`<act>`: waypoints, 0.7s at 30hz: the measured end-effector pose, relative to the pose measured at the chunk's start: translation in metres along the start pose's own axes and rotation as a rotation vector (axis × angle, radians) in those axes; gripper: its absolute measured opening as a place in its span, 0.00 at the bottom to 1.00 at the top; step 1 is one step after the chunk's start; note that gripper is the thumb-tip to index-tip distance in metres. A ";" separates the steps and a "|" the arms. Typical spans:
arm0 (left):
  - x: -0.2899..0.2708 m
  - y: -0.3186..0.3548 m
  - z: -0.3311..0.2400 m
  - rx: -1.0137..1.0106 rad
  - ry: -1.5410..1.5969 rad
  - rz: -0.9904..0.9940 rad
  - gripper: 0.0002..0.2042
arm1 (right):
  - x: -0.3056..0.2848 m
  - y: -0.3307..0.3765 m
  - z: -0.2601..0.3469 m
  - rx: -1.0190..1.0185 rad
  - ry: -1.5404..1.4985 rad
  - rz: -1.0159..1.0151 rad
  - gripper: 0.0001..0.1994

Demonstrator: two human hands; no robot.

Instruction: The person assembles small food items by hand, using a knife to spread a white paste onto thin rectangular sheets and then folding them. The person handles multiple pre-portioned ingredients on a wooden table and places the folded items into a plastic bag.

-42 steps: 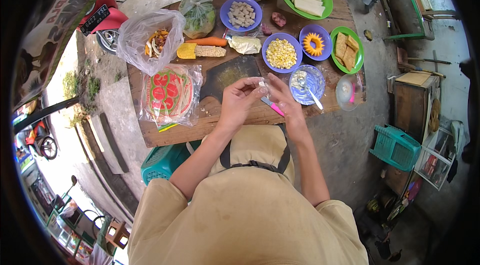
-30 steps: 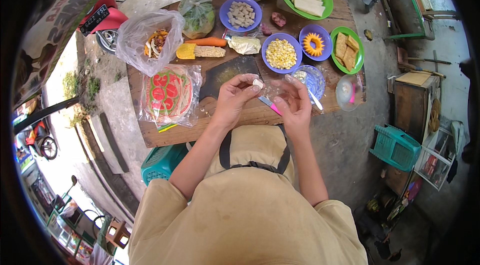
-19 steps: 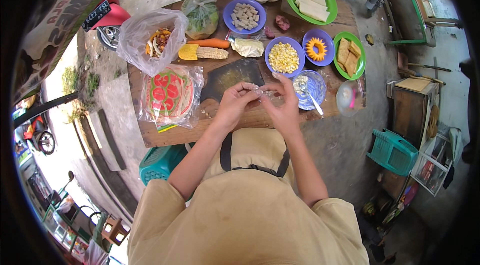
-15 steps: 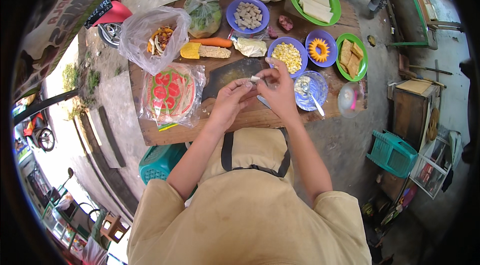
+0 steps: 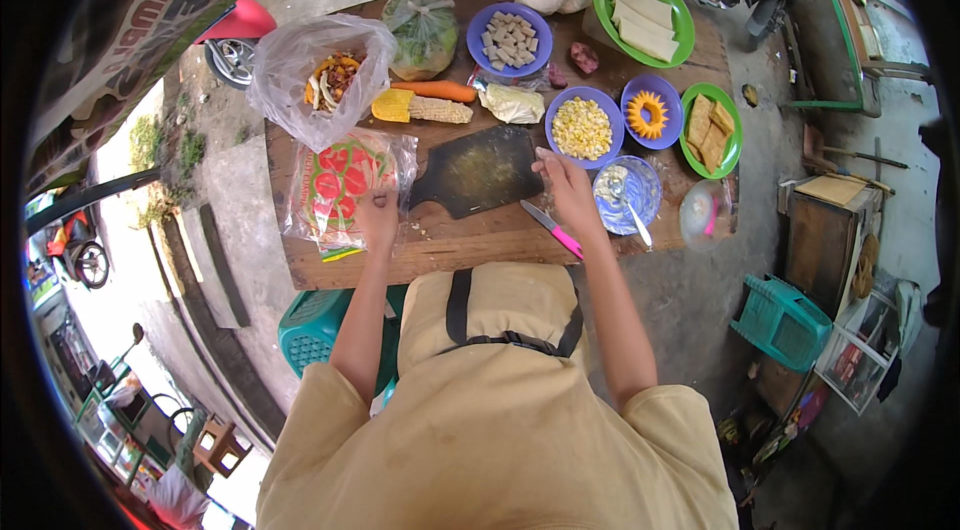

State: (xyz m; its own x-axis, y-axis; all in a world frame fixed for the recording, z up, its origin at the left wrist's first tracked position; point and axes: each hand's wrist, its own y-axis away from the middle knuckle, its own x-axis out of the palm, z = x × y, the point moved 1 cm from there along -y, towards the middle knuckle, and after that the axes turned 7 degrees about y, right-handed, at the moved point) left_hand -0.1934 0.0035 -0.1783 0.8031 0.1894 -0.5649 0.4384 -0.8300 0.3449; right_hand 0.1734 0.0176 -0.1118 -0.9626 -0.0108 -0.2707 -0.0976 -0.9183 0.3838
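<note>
Board [image 5: 485,172], handle [image 5: 428,192] L, long axis approx L–R

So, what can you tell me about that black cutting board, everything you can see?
The cutting board is nearly black, thin and roughly rectangular, with a narrower, handle-like end at the left. Its material is unclear. A yellowish-brown, worn-looking patch marks its middle. It lies flat and slightly slanted on the wooden table, its narrow end beside the clear plastic packet. The pink-handled knife lies near its lower right corner. The right hand is by its right edge; contact is hard to tell.
</note>
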 end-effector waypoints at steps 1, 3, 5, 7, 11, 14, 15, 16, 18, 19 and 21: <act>-0.003 -0.002 0.001 0.045 -0.157 -0.032 0.13 | -0.004 0.010 -0.006 0.014 -0.013 -0.021 0.15; -0.005 -0.001 -0.005 0.054 -0.203 -0.056 0.16 | -0.013 0.030 -0.016 -0.057 0.176 -0.009 0.13; -0.009 0.002 -0.017 0.140 -0.278 -0.114 0.19 | -0.017 0.047 -0.022 -0.090 0.339 -0.018 0.12; -0.008 0.008 -0.028 0.337 -0.366 -0.216 0.24 | -0.019 0.058 -0.027 -0.071 0.487 -0.053 0.11; -0.006 0.010 -0.025 0.463 -0.605 -0.278 0.31 | -0.022 0.082 -0.032 0.006 0.503 -0.118 0.12; -0.002 0.010 -0.012 0.459 -0.677 -0.278 0.33 | -0.028 0.104 -0.039 0.088 0.532 -0.160 0.13; -0.001 0.010 -0.008 0.437 -0.668 -0.260 0.34 | -0.030 0.115 -0.044 0.124 0.539 -0.181 0.13; 0.000 0.010 -0.006 0.382 -0.676 -0.246 0.35 | -0.034 0.125 -0.050 0.157 0.548 -0.201 0.14; 0.003 0.012 -0.006 0.369 -0.656 -0.270 0.35 | -0.043 0.146 -0.071 0.228 0.557 -0.290 0.15; 0.003 0.013 -0.007 0.291 -0.674 -0.261 0.34 | -0.048 0.158 -0.085 0.260 0.562 -0.329 0.16; -0.001 0.012 -0.014 0.336 -0.619 -0.272 0.31 | -0.061 0.176 -0.124 0.409 0.418 -0.409 0.16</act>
State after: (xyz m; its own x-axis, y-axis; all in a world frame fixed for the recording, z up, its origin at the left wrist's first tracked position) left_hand -0.1834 0.0008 -0.1634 0.2675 0.1638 -0.9495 0.3623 -0.9302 -0.0583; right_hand 0.2465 -0.1927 -0.1366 -0.6593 0.0768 -0.7480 -0.5959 -0.6600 0.4575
